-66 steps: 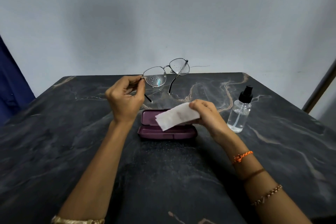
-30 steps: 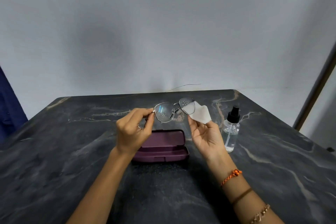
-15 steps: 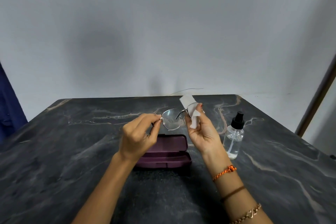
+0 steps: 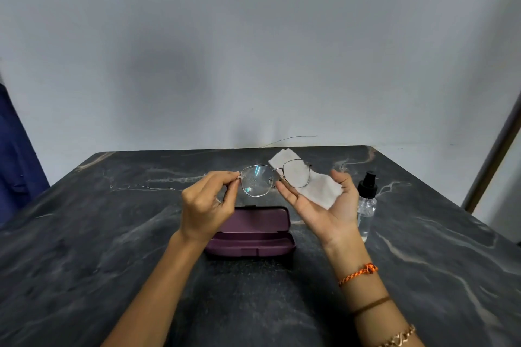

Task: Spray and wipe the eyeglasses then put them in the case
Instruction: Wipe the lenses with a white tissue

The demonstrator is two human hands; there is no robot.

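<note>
My left hand [image 4: 207, 205] pinches the left end of the thin metal eyeglasses [image 4: 275, 180], holding them up above the table. Droplets show on the left lens. My right hand [image 4: 324, 205] is palm up with its fingers spread, and a white wipe [image 4: 315, 190] lies across its fingers behind the right lens. The purple case [image 4: 251, 231] lies open on the table below my hands. A clear spray bottle [image 4: 366, 205] with a black pump top stands just right of my right hand, partly hidden by it.
The dark marble table [image 4: 112, 248] ends at a grey wall behind. A thin wire [image 4: 290, 139] lies at the table's far edge. A blue cloth [image 4: 17, 155] hangs at the left, and a slanted post [image 4: 496, 155] stands at the right.
The glasses came down from a raised tilt to level in front of me. My right hand brought the wipe up to the right lens, pinched it there, and now has its fingers spread under the wipe.
</note>
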